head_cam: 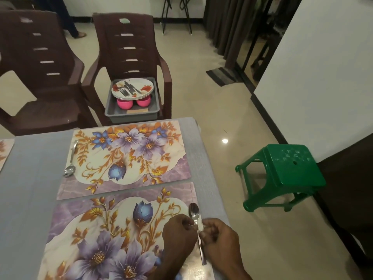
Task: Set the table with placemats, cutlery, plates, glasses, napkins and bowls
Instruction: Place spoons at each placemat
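Note:
Two floral placemats lie on the grey table: a far placemat [129,158] and a near placemat [101,239]. A spoon [69,168] rests along the far mat's left edge. On the near mat's right edge lies a second spoon [194,212], bowl pointing away from me. My left hand [177,235] and my right hand [220,241] both pinch its handle between fingertips. A grey tray [131,116] on the chair seat beyond the table carries stacked plates [132,88] with cutlery [127,88] on top and two pink bowls [125,103].
Two brown plastic chairs [40,67] stand at the table's far end. A green plastic stool [286,170] sits on the tiled floor to the right. A third placemat's corner [5,150] shows at the left edge. A white wall [323,67] rises at right.

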